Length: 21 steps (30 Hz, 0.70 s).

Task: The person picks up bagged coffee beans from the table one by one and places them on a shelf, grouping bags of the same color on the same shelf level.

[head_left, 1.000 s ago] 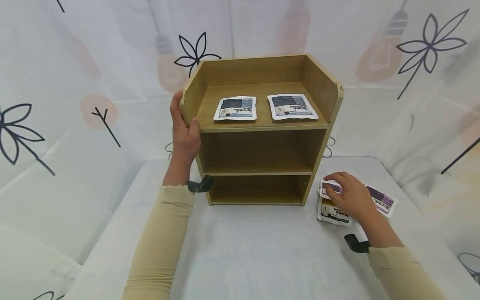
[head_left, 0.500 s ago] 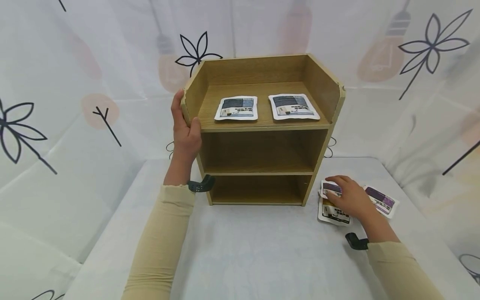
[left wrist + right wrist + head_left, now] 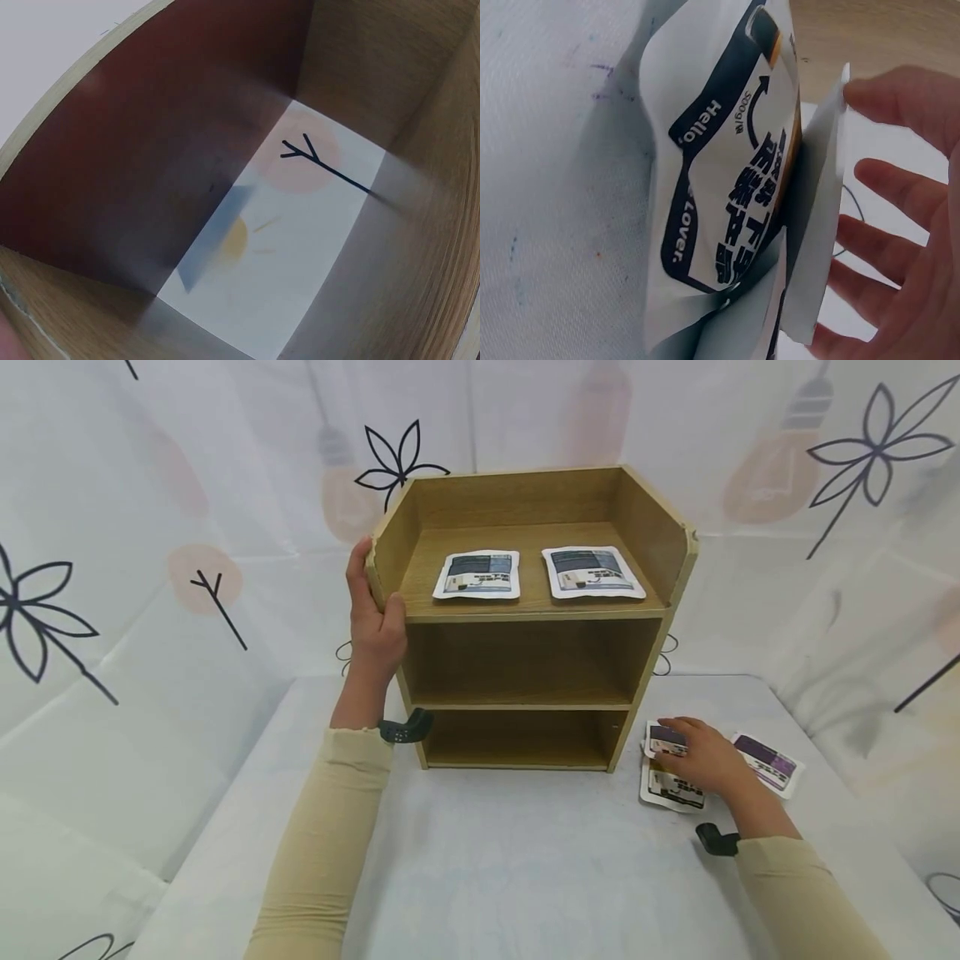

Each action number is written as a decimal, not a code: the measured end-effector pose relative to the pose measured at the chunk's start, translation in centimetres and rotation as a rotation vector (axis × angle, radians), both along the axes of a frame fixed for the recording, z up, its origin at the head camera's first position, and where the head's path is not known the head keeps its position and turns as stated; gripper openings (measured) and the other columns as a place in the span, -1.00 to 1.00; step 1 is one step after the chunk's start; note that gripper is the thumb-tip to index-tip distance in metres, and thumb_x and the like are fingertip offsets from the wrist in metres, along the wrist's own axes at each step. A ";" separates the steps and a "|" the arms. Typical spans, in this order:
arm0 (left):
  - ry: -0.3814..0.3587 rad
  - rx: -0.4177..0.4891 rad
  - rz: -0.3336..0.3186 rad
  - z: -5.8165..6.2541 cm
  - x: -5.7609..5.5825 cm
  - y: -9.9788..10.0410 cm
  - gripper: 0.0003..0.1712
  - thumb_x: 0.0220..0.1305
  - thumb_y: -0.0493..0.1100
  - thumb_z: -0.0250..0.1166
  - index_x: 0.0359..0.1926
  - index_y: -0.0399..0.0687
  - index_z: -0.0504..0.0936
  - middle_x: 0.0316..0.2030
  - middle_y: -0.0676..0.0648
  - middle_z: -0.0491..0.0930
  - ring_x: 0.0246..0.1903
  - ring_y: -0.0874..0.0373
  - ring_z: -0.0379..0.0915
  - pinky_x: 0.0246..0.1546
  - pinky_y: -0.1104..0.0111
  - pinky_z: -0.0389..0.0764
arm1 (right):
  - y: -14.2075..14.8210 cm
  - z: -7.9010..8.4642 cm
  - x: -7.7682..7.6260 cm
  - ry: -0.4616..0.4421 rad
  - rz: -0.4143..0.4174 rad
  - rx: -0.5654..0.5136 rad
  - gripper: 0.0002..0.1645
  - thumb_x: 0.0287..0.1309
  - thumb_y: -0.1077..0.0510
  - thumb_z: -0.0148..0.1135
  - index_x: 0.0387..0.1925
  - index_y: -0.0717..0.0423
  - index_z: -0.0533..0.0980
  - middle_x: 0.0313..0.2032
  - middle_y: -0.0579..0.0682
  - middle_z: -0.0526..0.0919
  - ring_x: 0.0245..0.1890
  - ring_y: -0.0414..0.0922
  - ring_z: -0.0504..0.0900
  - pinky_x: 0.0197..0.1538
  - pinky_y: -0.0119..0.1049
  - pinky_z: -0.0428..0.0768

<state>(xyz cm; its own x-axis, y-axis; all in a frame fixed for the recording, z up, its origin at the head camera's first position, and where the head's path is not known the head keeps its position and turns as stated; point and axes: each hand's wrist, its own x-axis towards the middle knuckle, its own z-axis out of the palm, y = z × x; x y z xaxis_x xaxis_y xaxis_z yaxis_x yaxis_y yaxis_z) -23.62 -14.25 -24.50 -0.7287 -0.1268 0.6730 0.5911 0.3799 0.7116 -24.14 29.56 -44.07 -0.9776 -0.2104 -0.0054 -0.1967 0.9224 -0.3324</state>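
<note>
My left hand point(image 3: 379, 631) grips the left side panel of a small wooden shelf unit point(image 3: 528, 617), thumb at the front edge and fingers behind. Its left wrist view looks into a wooden compartment point(image 3: 401, 67). Over the stack at right, my right hand point(image 3: 708, 760) has its fingers spread at a small white pouch point(image 3: 667, 739) with a dark purple label. In the right wrist view the thumb point(image 3: 900, 97) meets one edge of that pouch, the other fingers loosely bent beside it. Beneath lies a white pouch with a black-and-gold label point(image 3: 671, 789), "500g" printed on it.
Two flat white pouches with blue labels, a left one point(image 3: 477, 575) and a right one point(image 3: 594, 572), lie on the unit's top shelf. Another purple-labelled pouch point(image 3: 768, 764) lies right of my right hand. A white cloth point(image 3: 525, 860) covers the table; patterned sheets point(image 3: 262, 485) hang around.
My right thumb has moved away from its fingers, toward the near edge of the small pouch. The pouches and my left hand keep their places; the head view shifts slightly.
</note>
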 end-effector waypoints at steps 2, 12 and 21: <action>0.003 -0.002 0.003 0.0 0.0 0.0 -0.25 0.28 -0.36 -0.09 0.44 0.14 -0.03 0.39 -0.06 0.08 0.26 0.08 0.12 0.24 0.18 0.23 | 0.1 -0.1 0.0 -0.023 0.006 -0.001 -0.14 0.13 -0.18 0.25 0.33 0.22 0.28 0.29 0.46 0.25 0.24 0.47 0.25 0.15 0.38 0.30; 0.002 -0.008 0.017 -0.4 -0.5 -0.2 -0.24 0.27 -0.34 -0.08 0.44 0.21 -0.03 0.39 -0.02 0.07 0.27 0.12 0.12 0.25 0.19 0.23 | -0.1 -0.3 0.2 -0.101 -0.014 0.021 -0.19 0.10 -0.06 0.24 0.32 0.24 0.30 0.22 0.49 0.33 0.14 0.45 0.39 0.06 0.32 0.42; -0.011 -0.016 0.025 -0.7 -1.1 -0.5 -0.23 0.28 -0.32 -0.08 0.45 0.25 -0.04 0.41 0.02 0.06 0.28 0.14 0.11 0.27 0.18 0.23 | -0.1 -0.7 0.1 -0.032 0.006 0.075 -0.34 0.16 0.09 0.14 0.30 0.21 0.35 0.19 0.46 0.39 0.06 0.41 0.48 -0.05 0.27 0.50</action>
